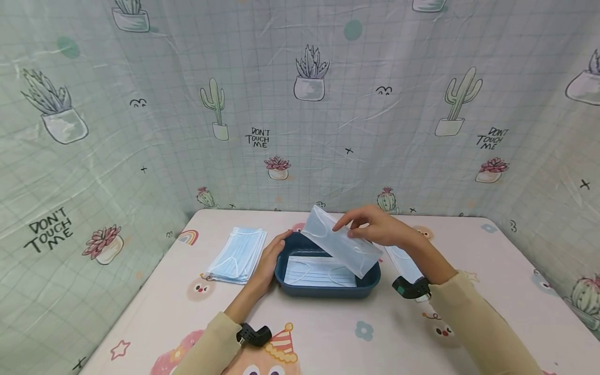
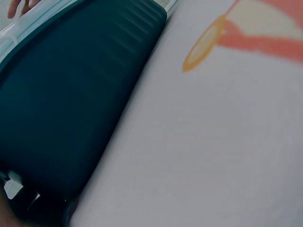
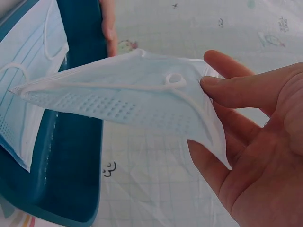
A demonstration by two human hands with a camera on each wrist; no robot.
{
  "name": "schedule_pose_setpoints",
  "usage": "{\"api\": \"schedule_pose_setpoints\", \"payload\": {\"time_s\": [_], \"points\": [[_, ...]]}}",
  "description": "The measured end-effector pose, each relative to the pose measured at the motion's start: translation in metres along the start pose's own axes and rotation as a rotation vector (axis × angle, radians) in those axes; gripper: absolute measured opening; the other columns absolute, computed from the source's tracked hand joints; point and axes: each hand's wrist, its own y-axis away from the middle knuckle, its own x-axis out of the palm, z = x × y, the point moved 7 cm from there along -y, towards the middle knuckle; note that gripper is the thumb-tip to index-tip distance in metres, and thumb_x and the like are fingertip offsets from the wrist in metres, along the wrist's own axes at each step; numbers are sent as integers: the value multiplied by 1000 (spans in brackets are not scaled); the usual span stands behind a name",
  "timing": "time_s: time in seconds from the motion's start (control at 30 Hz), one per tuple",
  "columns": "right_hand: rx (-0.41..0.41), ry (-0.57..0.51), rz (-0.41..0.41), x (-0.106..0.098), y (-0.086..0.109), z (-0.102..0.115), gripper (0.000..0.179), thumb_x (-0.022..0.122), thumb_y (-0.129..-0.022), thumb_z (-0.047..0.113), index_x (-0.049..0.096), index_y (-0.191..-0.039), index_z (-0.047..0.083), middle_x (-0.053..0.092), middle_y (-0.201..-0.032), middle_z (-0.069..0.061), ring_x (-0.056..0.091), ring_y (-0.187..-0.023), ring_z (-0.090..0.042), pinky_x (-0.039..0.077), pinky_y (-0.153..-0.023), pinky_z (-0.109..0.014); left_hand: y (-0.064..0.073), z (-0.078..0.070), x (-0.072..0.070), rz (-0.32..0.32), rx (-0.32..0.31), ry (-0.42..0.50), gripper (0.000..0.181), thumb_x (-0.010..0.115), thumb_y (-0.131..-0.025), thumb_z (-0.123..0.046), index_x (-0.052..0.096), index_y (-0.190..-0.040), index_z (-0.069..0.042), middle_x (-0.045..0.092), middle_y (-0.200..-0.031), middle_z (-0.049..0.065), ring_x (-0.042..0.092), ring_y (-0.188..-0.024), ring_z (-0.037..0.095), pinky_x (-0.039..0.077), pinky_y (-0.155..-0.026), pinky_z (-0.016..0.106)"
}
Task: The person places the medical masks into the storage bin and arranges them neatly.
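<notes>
A light blue face mask (image 1: 344,242) hangs tilted above the dark blue box (image 1: 323,292). My right hand (image 1: 370,225) pinches one edge of it between thumb and fingers; in the right wrist view the mask (image 3: 118,101) and its ear loop stretch out from the thumb (image 3: 236,90). Inside the box lie other face masks (image 1: 311,272), flat at the front. My left hand (image 1: 269,258) rests along the box's left end, fingers fairly straight at the back left corner. Its thumb is hidden in the head view. The left wrist view shows the box's outer wall (image 2: 80,104).
A fanned pile of face masks (image 1: 236,254) lies left of the box. More masks (image 1: 403,263) lie to the right, partly hidden by my right arm. The printed tabletop (image 1: 323,338) ends at a patterned curtain (image 1: 300,120) behind.
</notes>
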Motion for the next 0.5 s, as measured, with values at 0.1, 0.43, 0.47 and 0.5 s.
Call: {"api": "schedule_pose_setpoints", "payload": {"time_s": [0.1,0.43,0.47,0.5], "points": [[-8,12,33,4,-3,2,30,63,-94,-5,78,-116,10,71,-129,-18,70,-95,-25,62,-83,-42,0,0,0,-6,10,0,46,36,-112,-26,49,-154,-16,43,-164,6,28,-159,28,15,-132,51],[-63,20,166,21,-10,10,30,64,-94,-6,78,-116,9,74,-122,-13,68,-102,-23,60,-90,-36,0,-1,0,3,17,-25,46,36,-112,-27,47,-155,-15,41,-166,4,27,-159,29,15,-132,52],[-71,27,182,23,-11,10,30,64,-94,-6,78,-116,9,75,-122,-12,67,-100,-22,60,-90,-34,0,-1,0,6,17,-24,47,36,-112,-27,47,-156,-14,40,-166,4,27,-159,29,15,-132,52],[-75,32,196,25,-12,11,30,64,-94,-6,78,-116,9,75,-122,-11,66,-99,-21,59,-89,-33,-1,-1,0,6,18,-21,47,36,-112,-26,47,-155,-14,41,-166,5,27,-159,29,15,-132,52]]}}
